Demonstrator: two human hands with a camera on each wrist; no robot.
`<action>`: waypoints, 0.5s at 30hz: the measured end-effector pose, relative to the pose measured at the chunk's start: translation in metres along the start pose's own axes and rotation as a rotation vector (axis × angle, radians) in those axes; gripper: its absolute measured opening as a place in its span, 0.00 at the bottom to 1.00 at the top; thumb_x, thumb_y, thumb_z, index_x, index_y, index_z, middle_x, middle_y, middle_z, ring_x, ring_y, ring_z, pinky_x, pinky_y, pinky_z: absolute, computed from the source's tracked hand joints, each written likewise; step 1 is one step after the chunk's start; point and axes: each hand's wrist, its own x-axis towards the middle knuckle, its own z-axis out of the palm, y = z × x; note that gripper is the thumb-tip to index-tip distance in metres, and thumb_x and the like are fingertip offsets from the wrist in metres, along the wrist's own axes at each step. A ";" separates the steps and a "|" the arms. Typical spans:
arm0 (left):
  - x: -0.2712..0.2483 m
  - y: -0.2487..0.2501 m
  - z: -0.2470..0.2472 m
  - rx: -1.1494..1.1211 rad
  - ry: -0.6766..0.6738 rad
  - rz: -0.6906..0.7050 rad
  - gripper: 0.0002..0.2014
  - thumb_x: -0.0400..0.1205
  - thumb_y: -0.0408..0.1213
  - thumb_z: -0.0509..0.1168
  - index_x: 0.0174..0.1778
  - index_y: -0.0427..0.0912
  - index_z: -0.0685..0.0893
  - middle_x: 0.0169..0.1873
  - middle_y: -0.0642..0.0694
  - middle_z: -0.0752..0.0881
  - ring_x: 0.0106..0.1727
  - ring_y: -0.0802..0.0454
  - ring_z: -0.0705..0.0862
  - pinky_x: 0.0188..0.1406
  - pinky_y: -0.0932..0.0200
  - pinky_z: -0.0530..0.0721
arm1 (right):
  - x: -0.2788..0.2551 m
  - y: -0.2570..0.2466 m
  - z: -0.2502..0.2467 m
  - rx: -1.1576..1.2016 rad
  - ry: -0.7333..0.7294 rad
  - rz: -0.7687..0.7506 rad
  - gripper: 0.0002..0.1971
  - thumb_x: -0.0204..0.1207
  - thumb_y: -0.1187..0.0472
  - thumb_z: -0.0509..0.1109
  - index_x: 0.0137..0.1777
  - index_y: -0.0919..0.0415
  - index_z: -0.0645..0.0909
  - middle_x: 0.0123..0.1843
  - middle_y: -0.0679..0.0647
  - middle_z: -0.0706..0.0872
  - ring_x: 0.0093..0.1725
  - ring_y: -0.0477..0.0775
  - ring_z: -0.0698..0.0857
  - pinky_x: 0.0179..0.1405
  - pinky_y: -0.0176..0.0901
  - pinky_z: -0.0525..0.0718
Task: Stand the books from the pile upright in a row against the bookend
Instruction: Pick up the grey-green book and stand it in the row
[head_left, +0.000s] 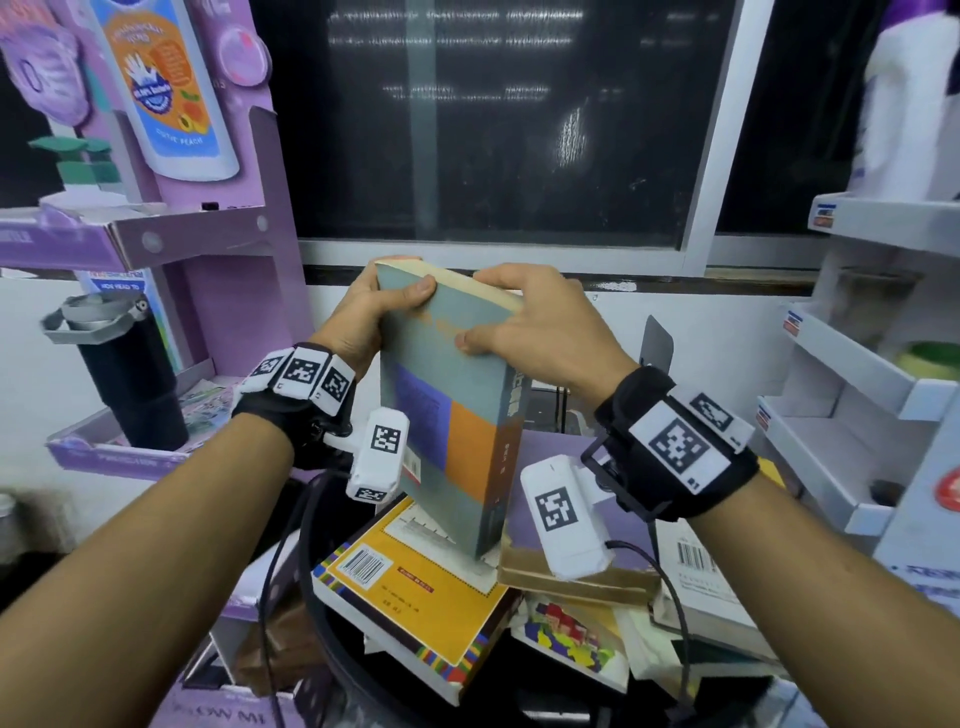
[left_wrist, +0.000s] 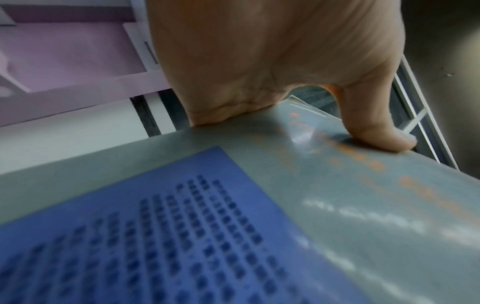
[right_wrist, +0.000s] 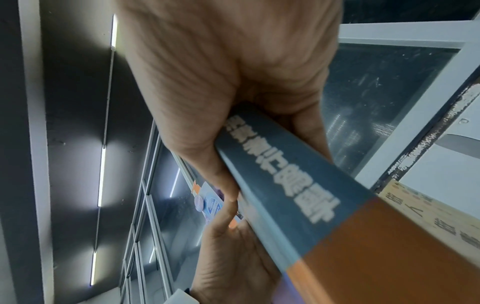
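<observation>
Grey-green book (head_left: 447, 395) with blue and orange panels | standing upright over the pile (head_left: 415, 587) | left hand (head_left: 363, 312) and right hand (head_left: 535, 322) both gripping its top corners | bookend (head_left: 657, 343) just behind right.

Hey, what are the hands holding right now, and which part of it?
Both hands grip one thick grey-green paperback book with blue and orange panels, held upright by its top end: the left hand at the top left corner, the right hand over the spine-side corner.
</observation>
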 end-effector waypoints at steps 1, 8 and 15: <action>0.002 0.005 0.002 0.004 -0.005 0.010 0.36 0.65 0.45 0.77 0.68 0.37 0.75 0.51 0.44 0.85 0.47 0.51 0.87 0.44 0.59 0.85 | 0.002 -0.001 -0.002 0.014 0.027 -0.004 0.29 0.64 0.54 0.82 0.67 0.48 0.81 0.58 0.51 0.85 0.48 0.47 0.84 0.36 0.28 0.78; 0.019 0.028 0.009 0.107 0.008 0.024 0.28 0.67 0.55 0.71 0.63 0.52 0.80 0.50 0.55 0.86 0.47 0.57 0.84 0.50 0.60 0.80 | 0.020 -0.003 -0.021 0.013 0.152 -0.039 0.29 0.63 0.53 0.82 0.67 0.50 0.82 0.54 0.49 0.87 0.58 0.48 0.81 0.45 0.33 0.79; 0.036 -0.005 0.009 0.194 0.152 -0.087 0.15 0.81 0.47 0.64 0.62 0.49 0.80 0.55 0.50 0.86 0.59 0.52 0.81 0.62 0.50 0.74 | 0.037 0.013 -0.036 -0.086 0.208 -0.011 0.31 0.67 0.55 0.79 0.72 0.51 0.78 0.62 0.52 0.82 0.71 0.51 0.67 0.58 0.36 0.71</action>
